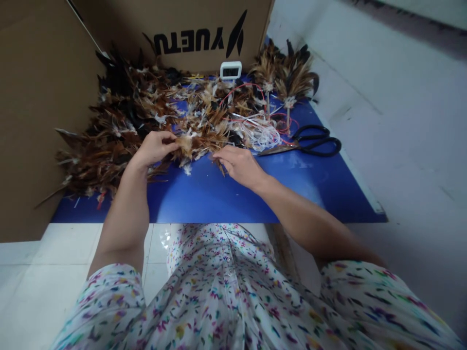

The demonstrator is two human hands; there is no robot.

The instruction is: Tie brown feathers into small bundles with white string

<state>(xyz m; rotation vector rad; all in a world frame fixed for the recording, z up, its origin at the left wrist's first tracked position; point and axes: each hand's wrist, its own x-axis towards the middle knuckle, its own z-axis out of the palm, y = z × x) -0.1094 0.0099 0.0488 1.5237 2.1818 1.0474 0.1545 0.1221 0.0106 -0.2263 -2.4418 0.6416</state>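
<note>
Brown, black and white feathers [142,99] lie in a large loose pile over the left and middle of the blue table. At the pile's front edge, my left hand [156,148] pinches a pale tan feather [185,146] between thumb and fingertips. My right hand [237,163] is closed just to the right, its fingertips together on a small brown feather [221,168] that points down toward the tabletop. Beside that hand lie a tangle of clear plastic strips [262,136] and black-handled scissors [317,141], their blades pointing left.
Two feather bunches tied onto sticks [288,104] lie at the back right. A white digital timer [231,71] stands before a cardboard box [204,19]. Another cardboard panel [36,121] walls the left side. Red string [251,84] loops across the feathers. The blue table [219,199] ends near my body.
</note>
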